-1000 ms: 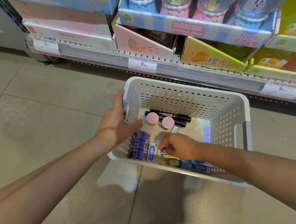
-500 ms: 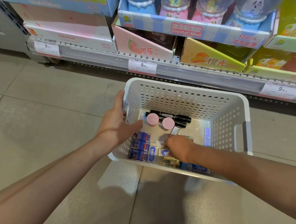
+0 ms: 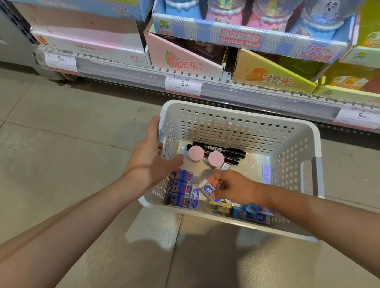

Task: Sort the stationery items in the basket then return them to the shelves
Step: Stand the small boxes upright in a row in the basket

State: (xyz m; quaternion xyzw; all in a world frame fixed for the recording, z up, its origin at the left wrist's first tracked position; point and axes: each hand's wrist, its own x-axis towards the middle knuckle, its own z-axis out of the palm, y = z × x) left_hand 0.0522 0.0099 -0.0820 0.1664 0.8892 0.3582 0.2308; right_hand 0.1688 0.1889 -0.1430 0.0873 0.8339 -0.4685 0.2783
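Right fingers [image 3: 215, 182]: pinched on a small blue-and-white eraser [image 3: 208, 191], now raised just clear of the pile at the basket's 6 o'clock wall; half a second back the right hand [image 3: 234, 188] lay flat among the items. Judged: one piece picked out, sorting under way, shelving not begun
Left hand [image 3: 150, 160]: fingers closed over the rim at 9 o'clock, thumb inside the wall, steadying as before
Basket [image 3: 236, 116]: on the floor below the shelf [image 3: 239, 94]
Contents: blue boxes [image 3: 179, 188] at 8 o'clock; black markers [image 3: 222, 150] and two pink caps [image 3: 196, 153] at 12 o'clock
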